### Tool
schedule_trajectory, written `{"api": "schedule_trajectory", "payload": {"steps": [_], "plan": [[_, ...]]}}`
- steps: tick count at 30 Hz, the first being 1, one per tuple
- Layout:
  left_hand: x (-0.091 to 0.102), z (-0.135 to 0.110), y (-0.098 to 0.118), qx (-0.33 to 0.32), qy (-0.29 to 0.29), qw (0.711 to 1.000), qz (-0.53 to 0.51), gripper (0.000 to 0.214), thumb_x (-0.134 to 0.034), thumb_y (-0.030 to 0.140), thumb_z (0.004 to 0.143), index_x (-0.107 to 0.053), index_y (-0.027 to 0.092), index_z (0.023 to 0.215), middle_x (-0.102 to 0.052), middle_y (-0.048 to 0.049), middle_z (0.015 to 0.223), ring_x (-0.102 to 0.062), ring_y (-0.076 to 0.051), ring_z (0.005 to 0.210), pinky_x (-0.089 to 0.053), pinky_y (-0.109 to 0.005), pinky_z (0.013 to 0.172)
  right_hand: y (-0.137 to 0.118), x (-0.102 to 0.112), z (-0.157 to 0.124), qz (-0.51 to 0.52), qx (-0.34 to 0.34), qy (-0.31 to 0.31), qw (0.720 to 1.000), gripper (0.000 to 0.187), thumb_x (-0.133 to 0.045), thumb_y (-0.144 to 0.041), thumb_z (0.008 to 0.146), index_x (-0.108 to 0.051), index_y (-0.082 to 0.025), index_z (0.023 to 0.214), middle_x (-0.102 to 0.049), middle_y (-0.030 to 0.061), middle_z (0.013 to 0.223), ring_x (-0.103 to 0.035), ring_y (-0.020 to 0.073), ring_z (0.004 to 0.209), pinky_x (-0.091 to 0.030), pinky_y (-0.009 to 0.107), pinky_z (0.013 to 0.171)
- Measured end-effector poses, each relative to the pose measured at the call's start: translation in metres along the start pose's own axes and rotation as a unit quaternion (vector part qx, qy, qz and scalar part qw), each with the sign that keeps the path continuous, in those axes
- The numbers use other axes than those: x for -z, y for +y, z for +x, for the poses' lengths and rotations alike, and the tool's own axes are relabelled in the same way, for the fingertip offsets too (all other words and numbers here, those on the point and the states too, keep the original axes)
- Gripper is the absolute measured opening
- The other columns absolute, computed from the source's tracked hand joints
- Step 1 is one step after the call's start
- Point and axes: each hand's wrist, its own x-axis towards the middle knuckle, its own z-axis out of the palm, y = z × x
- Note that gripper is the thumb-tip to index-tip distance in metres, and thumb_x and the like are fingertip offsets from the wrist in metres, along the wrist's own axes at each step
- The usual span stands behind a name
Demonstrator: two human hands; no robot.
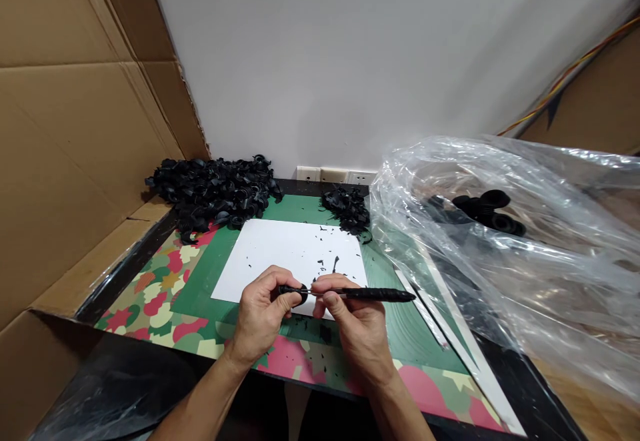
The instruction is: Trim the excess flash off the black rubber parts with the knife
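Between the thumb and fingers of my left hand [260, 317] is a small round black rubber-like part [302, 294]. My right hand [360, 334] grips a slim tool with a black wrapped handle [383, 294] and a thin metal shaft. The shaft points left, and its tip meets the black part; the tip's exact shape is hidden. Both hands are over the near edge of a white sheet of paper [285, 247], where black scraps [327, 264] lie scattered. The paper rests on a green mat [200, 301].
Curled black trimmings [220, 191] are heaped at the back left, with a smaller heap [347, 209] at the back right. A clear plastic bag [425, 161] with several black ribbed parts [493, 211] lies right. White strips [450, 334] line the mat. Cardboard [75, 107] stands left.
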Motion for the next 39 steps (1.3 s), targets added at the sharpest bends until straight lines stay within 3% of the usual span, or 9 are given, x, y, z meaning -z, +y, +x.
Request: {"api": "schedule_trajectory", "payload": {"steps": [5,9,13,15,24,39], "plan": [[0.0,-0.002,0.0,-0.011,-0.005,1.0,0.003,0.004,-0.067,0.013,0.073,-0.068,0.017,0.074,-0.059,0.0008,0.077,-0.049,-0.005,0.046,-0.042,-0.017,0.042,-0.002,-0.001,0.001,0.027,-0.03,-0.007,0.999,0.017,-0.066,-0.036,0.083,-0.072,-0.02,0.081,-0.064,0.0012,0.072,-0.058,0.0121,0.052,-0.046,0.029,0.058],[0.0,-0.003,0.001,-0.047,-0.005,0.999,0.024,0.007,-0.068,0.011,0.072,-0.069,0.017,0.073,-0.06,0.0005,0.075,-0.05,-0.006,0.05,-0.043,-0.017,0.045,-0.003,-0.004,0.003,0.075,-0.084,0.0,0.994,0.024,-0.069,-0.041,0.079,-0.072,-0.017,0.075,-0.061,-0.0001,0.059,-0.055,0.0123,0.051,-0.044,0.029,0.06],[0.003,0.001,0.002,-0.055,-0.002,0.998,0.021,0.007,-0.069,0.01,0.071,-0.069,0.017,0.072,-0.06,0.0007,0.074,-0.05,-0.006,0.048,-0.042,-0.017,0.044,-0.002,-0.005,-0.002,0.211,-0.215,-0.041,0.953,0.036,-0.074,-0.05,0.071,-0.067,-0.015,0.066,-0.051,-0.0039,0.045,-0.039,0.0071,0.037,-0.038,0.025,0.048],[0.004,0.003,0.001,-0.044,0.003,0.999,0.011,0.005,-0.068,0.012,0.071,-0.069,0.017,0.072,-0.06,0.0007,0.074,-0.048,-0.005,0.046,-0.041,-0.017,0.042,-0.002,-0.002,-0.005,0.241,-0.243,-0.054,0.938,0.038,-0.077,-0.05,0.068,-0.066,-0.014,0.064,-0.05,-0.0045,0.045,-0.034,0.0054,0.035,-0.035,0.024,0.045],[0.004,0.002,0.001,-0.025,0.007,0.999,0.022,0.002,-0.069,0.015,0.071,-0.07,0.017,0.071,-0.061,-0.0005,0.075,-0.05,-0.006,0.046,-0.042,-0.019,0.041,0.005,0.004,-0.002,0.132,-0.156,0.04,0.978,0.034,-0.072,-0.05,0.074,-0.069,-0.017,0.081,-0.058,-0.0012,0.055,-0.05,0.0124,0.052,-0.039,0.028,0.057],[0.003,-0.001,-0.001,-0.022,-0.008,0.998,0.053,0.006,-0.068,0.012,0.072,-0.069,0.017,0.074,-0.061,-0.0006,0.077,-0.05,-0.008,0.052,-0.043,-0.019,0.047,0.005,-0.005,-0.005,0.07,-0.084,0.019,0.994,0.025,-0.067,-0.043,0.081,-0.07,-0.018,0.084,-0.06,-0.0006,0.061,-0.054,0.0127,0.052,-0.044,0.028,0.056]]}}
